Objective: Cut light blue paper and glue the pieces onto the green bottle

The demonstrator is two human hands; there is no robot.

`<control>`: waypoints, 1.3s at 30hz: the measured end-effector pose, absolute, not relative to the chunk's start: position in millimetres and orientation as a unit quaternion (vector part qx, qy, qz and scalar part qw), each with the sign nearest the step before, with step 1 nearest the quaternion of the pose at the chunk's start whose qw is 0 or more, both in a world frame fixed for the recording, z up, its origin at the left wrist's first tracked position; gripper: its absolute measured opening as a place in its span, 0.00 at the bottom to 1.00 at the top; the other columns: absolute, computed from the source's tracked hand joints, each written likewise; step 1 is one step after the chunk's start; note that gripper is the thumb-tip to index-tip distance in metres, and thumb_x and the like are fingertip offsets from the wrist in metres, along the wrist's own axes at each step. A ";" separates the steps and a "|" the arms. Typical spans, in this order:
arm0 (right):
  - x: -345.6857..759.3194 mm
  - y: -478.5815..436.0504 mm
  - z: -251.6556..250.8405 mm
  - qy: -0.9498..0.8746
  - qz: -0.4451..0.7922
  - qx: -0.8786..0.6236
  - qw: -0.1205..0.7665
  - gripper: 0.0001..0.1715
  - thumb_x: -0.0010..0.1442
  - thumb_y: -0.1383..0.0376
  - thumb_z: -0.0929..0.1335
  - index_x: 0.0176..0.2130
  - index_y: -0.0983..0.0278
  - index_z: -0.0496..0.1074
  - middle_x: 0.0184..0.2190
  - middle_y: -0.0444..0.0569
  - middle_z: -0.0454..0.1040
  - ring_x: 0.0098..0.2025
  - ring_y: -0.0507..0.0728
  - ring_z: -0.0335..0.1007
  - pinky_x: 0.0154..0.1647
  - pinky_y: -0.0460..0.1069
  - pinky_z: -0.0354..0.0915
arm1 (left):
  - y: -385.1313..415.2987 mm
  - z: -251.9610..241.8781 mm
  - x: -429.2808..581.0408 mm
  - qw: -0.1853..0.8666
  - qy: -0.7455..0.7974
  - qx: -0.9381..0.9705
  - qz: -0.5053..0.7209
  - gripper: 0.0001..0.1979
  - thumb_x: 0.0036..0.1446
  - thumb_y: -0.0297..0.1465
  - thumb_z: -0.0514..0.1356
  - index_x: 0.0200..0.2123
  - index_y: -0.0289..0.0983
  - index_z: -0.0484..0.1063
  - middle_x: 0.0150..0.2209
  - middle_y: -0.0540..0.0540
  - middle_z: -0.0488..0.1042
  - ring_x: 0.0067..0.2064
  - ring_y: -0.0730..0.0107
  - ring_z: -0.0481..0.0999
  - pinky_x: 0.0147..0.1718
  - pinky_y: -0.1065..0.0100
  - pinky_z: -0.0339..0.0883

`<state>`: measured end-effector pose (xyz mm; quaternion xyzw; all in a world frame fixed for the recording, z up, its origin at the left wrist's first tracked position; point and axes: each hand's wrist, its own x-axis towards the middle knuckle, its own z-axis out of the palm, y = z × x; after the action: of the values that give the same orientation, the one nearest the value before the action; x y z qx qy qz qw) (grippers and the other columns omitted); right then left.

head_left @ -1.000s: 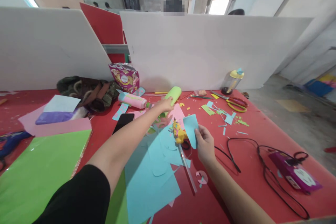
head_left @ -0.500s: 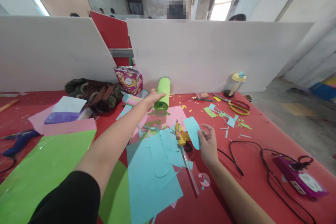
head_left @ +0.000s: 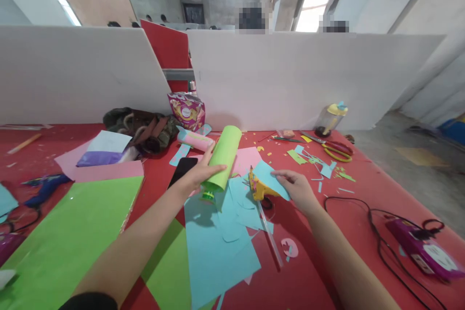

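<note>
Holding the green paper-wrapped bottle (head_left: 225, 157) left of the yellow glue gun (head_left: 260, 190): left hand (head_left: 200, 173), fingers part-curled round it, long axis slanting, near end capped. Right hand (head_left: 300, 191), right of the gun, fingers pinched on blue paper cutout (head_left: 268, 174) (thumb hidden).

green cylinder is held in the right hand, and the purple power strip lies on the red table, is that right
Not quite: the head view shows the green cylinder held in the left hand, not the right hand. The purple power strip does lie on the red table.
</note>
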<state>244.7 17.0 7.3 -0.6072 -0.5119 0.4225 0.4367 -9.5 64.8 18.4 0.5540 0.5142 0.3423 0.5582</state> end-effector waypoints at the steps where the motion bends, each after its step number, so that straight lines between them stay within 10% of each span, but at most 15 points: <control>1: 245.2 20.9 10.4 -0.522 0.431 -0.606 0.418 0.18 0.42 0.58 0.66 0.31 0.67 0.74 0.19 0.44 0.69 0.16 0.47 0.54 0.16 0.44 0.52 | 57.9 14.7 -10.4 0.516 0.533 0.591 0.317 0.40 0.46 0.36 0.60 0.59 0.44 0.42 0.54 0.39 0.62 0.46 0.58 0.71 0.39 0.62 0.68; 6: 241.1 45.5 24.7 -0.570 0.437 -0.599 0.354 0.14 0.43 0.62 0.65 0.30 0.67 0.74 0.17 0.41 0.66 0.15 0.45 0.50 0.16 0.43 0.49 | 31.6 -0.4 -4.8 0.403 0.608 0.643 0.234 0.36 0.48 0.39 0.57 0.59 0.41 0.46 0.56 0.39 0.57 0.58 0.52 0.55 0.52 0.56 0.52; 22: 220.3 73.7 47.7 -0.651 0.380 -0.596 0.278 0.17 0.47 0.67 0.61 0.35 0.69 0.73 0.18 0.42 0.65 0.16 0.45 0.49 0.16 0.42 0.48 | 65.5 6.3 -1.5 0.320 0.663 0.658 0.157 0.15 0.48 0.40 0.54 0.37 0.38 0.61 0.50 0.39 0.54 0.51 0.52 0.61 0.49 0.56 0.54; 28: 224.8 74.6 41.8 -0.670 0.408 -0.574 0.235 0.16 0.45 0.71 0.62 0.34 0.66 0.74 0.29 0.45 0.72 0.20 0.46 0.57 0.20 0.42 0.55 | 75.1 5.0 -0.9 0.376 0.666 0.622 0.170 0.29 0.42 0.40 0.59 0.45 0.36 0.51 0.42 0.37 0.66 0.42 0.53 0.69 0.38 0.59 0.62; 39: 231.7 73.6 46.8 -0.686 0.439 -0.553 0.175 0.16 0.43 0.70 0.62 0.32 0.67 0.75 0.18 0.41 0.67 0.19 0.47 0.54 0.20 0.43 0.53 | 65.5 1.3 -11.1 0.498 0.609 0.564 0.253 0.39 0.45 0.38 0.59 0.56 0.41 0.38 0.50 0.37 0.63 0.46 0.56 0.69 0.36 0.63 0.66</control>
<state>231.7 73.6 46.8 -0.5527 -0.6864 0.4390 0.1753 -11.1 65.5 1.3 0.5636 0.6087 0.2529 0.4979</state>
